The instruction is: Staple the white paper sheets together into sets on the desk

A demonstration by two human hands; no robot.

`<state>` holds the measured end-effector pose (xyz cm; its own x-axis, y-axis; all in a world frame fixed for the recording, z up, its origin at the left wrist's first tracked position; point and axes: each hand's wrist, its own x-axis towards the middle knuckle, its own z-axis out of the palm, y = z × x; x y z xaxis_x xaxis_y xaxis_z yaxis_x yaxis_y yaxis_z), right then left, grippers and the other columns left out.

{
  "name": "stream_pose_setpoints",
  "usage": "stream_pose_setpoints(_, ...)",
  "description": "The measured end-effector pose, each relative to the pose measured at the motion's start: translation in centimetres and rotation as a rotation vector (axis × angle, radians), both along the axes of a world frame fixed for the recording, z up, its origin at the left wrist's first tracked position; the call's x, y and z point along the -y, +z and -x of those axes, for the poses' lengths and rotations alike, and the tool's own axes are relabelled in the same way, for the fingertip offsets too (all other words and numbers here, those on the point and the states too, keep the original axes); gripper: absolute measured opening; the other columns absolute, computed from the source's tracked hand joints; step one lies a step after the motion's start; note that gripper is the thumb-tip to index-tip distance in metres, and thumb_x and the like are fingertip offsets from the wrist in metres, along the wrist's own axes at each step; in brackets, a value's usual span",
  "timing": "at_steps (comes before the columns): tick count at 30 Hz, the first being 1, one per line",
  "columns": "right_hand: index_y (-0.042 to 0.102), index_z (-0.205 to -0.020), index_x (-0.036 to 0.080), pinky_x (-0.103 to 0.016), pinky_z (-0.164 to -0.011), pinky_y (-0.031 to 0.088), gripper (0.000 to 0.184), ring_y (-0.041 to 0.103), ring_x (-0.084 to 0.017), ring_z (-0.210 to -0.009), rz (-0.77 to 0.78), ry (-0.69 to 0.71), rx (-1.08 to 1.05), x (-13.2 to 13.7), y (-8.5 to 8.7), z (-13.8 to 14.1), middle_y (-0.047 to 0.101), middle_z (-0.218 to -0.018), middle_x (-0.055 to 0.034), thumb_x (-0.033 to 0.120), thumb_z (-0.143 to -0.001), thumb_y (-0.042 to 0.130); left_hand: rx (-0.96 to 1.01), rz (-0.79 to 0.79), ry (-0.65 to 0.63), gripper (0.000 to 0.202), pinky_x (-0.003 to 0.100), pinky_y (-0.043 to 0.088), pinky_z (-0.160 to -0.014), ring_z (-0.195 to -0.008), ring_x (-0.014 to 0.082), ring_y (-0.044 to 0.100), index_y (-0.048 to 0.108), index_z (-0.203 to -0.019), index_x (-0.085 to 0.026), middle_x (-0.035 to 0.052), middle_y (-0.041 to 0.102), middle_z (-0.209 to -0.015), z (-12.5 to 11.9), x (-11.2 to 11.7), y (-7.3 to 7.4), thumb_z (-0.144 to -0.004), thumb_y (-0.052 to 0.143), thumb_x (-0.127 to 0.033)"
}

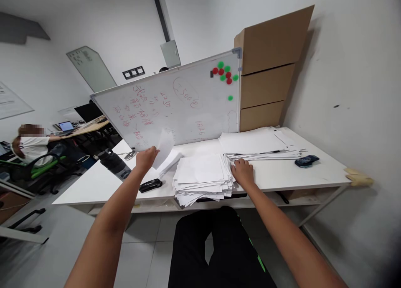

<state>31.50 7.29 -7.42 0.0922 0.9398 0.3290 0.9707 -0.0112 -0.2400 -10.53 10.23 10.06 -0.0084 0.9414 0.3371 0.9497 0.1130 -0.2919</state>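
Observation:
My left hand (146, 159) is closed on a sheet of paper (164, 148), pinched at its near left side and raised above the desk. Under it lies a smaller pile of white paper (167, 164), partly hidden by the raised sheet. A thick, uneven stack of paper (202, 171) stands at the desk's front edge. At that stack's right side rests my right hand (243, 172), fingers apart, the fingertips against the sheet edges. Just below my left hand is a black stapler (151, 185).
A wide paper pile (253, 142) lies behind my right hand, with a dark phone-like object (307, 161) to its right. A dark bottle (113, 164) stands left. Behind are a leaning whiteboard (188, 108) and cardboard boxes (266, 83). A person (36, 148) sits far left.

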Motion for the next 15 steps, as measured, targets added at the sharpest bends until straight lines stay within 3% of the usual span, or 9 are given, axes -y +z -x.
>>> stream_pose_setpoints(3,0.065,-0.111,0.012,-0.042,-0.088,0.042,0.03,0.054,-0.031,-0.111,-0.042,0.05,-0.144,-0.1,0.4,-0.6,0.063,-0.117,-0.0175,0.027,-0.095,0.044,0.001,-0.049,-0.138,0.049,0.033,0.04,-0.075,-0.09,0.0285,0.067,0.065,-0.101,-0.015,0.0155,0.069,-0.088,-1.8,2.3,1.8,-0.102,0.029,-0.048)
stream_pose_setpoints(5,0.064,-0.114,0.013,-0.042,-0.092,0.044,0.032,0.055,-0.029,-0.114,-0.175,0.1,-0.334,0.8,0.8,-0.8,0.064,-0.12,-0.017,0.026,-0.096,0.041,-0.034,-0.029,-0.293,0.046,0.033,0.04,-0.078,-0.089,0.0255,0.065,0.065,-0.096,-0.016,0.0141,0.068,-0.087,-3.6,4.6,2.2,-0.103,0.031,-0.047)
stream_pose_setpoints(7,0.063,-0.116,0.014,-0.042,-0.095,0.045,0.036,0.056,-0.027,-0.115,-0.383,0.094,-0.589,3.3,1.2,-0.6,0.064,-0.121,-0.0171,0.031,-0.097,0.038,-0.101,-0.006,-0.51,0.037,0.033,0.04,-0.078,-0.084,0.0215,0.063,0.065,-0.094,-0.019,0.0105,0.068,-0.085,-5.5,7.8,1.6,-0.103,0.037,-0.041)
stream_pose_setpoints(9,0.063,-0.117,0.015,-0.043,-0.092,0.049,0.041,0.06,-0.027,-0.107,-0.509,0.034,-0.898,7.4,1.5,0.3,0.065,-0.118,-0.0173,0.044,-0.096,0.043,-0.182,-0.064,-0.789,0.022,0.033,0.04,-0.076,-0.078,0.0182,0.061,0.063,-0.095,-0.021,0.0056,0.068,-0.085,-7.4,11.5,-0.1,-0.101,0.044,-0.031)
stream_pose_setpoints(10,0.061,-0.12,0.016,-0.042,-0.085,0.052,0.045,0.063,-0.026,-0.1,-0.454,0.056,-1.087,9.7,1.6,0.9,0.066,-0.115,-0.0157,0.051,-0.095,0.046,-0.219,-0.129,-0.9,0.017,0.033,0.04,-0.075,-0.075,0.017,0.06,0.062,-0.094,-0.021,0.0035,0.067,-0.082,-8.3,13.3,-1.3,-0.1,0.047,-0.027)
stream_pose_setpoints(12,0.056,-0.13,0.022,-0.038,-0.069,0.055,0.055,0.067,-0.025,-0.087,-0.036,0.261,-1.479,13.9,1.9,2.1,0.071,-0.108,-0.012,0.062,-0.092,0.048,-0.267,-0.231,-1.057,0.008,0.033,0.04,-0.074,-0.071,0.0156,0.057,0.06,-0.092,-0.02,0.0009,0.065,-0.078,-9.8,16.6,-3.9,-0.096,0.053,-0.019)
stream_pose_setpoints(13,0.056,-0.13,0.023,-0.038,-0.067,0.056,0.06,0.069,-0.027,-0.089,0.2,0.363,-1.638,15.6,2.2,2.6,0.072,-0.106,-0.0122,0.067,-0.092,0.043,-0.268,-0.252,-1.11,0.006,0.033,0.041,-0.073,-0.068,0.015,0.056,0.06,-0.091,-0.02,0.0,0.064,-0.075,-10.4,17.8,-5.1,-0.094,0.055,-0.017)
stream_pose_setpoints(15,0.062,-0.125,0.024,-0.04,-0.07,0.059,0.066,0.069,-0.029,-0.099,0.491,0.443,-1.835,17.5,3.0,3.1,0.072,-0.111,-0.0125,0.074,-0.091,0.037,-0.241,-0.246,-1.166,0.007,0.033,0.041,-0.071,-0.065,0.0143,0.054,0.059,-0.089,-0.019,-0.0009,0.062,-0.072,-11.3,19.5,-7.2,-0.091,0.058,-0.013)
